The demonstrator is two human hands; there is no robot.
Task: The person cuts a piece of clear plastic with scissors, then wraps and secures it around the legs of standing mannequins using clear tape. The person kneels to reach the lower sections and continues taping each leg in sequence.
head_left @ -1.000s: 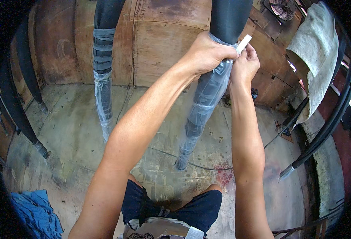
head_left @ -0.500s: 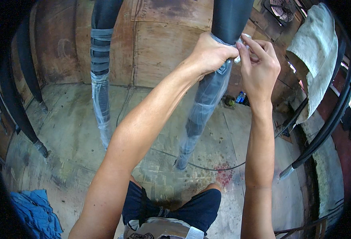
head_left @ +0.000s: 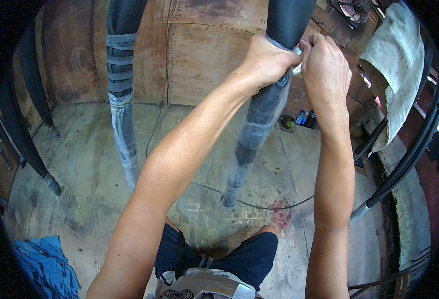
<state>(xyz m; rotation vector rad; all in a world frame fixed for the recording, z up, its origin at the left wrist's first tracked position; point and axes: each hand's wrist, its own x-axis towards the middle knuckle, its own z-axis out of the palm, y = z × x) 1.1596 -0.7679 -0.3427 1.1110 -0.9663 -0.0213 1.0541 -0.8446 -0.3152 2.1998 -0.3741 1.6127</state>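
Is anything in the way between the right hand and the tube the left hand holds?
A white piece shows between the right hand and the tube, and the left thumb juts in there too. Nothing else visible.

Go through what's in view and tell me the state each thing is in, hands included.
Thick black tube: lower part wrapped in clear plastic film.
Left hand: closed around the wrapped part.
Right hand: fingers closed on a small white strip.
Second black tube, at left: wrapped in grey bands, clear film below them.
Blue cloth: crumpled on the floor.
Off-white, ragged-edged sheet: draped, hanging down.
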